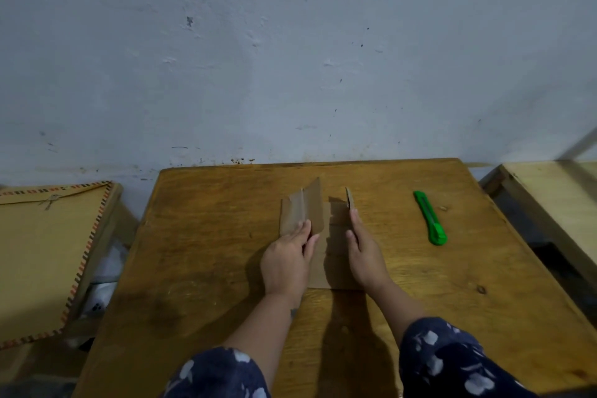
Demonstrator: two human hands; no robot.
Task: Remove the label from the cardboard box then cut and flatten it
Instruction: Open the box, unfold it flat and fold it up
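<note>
Fingers press cardboard box flaps on wooden table by grey wall.

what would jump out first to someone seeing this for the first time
Probably the bright green utility knife, lying untouched on the wooden table to the right of the hands. Next, the opened cardboard box at the table's middle, with the left hand pressing one panel and the right hand against an upright flap.
</note>
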